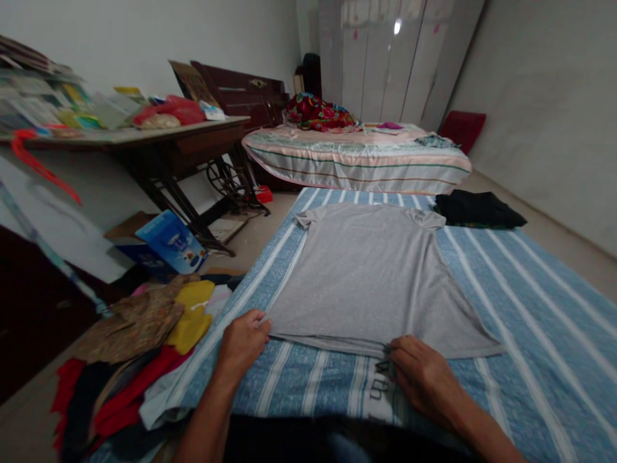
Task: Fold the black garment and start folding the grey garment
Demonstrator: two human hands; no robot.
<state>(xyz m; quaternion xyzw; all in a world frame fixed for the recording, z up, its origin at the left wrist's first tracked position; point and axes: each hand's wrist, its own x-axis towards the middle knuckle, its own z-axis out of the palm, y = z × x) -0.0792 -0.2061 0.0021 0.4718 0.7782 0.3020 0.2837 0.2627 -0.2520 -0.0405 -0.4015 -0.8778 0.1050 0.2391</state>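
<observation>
A grey short-sleeved T-shirt [361, 276] lies spread on the blue-and-white striped cover [544, 321], its sleeves away from me and its hem toward me. At the hem's left corner, my left hand [243, 341] pinches the cloth between thumb and fingers. My right hand [417, 370] grips the hem a little right of its middle, fingers closed on the fabric. Slight folds run up the shirt from that hand. The right hem corner lies loose on the cover. Dark printed letters show on the cover beside my right hand.
A folded black garment [479, 209] rests on the cover at the far right. Piled clothes [139, 341] lie at the left, beside a blue box [171, 241]. Beyond stand a cluttered sewing-machine table [193, 132] and a bed [357, 154] with a red floral blanket [321, 112].
</observation>
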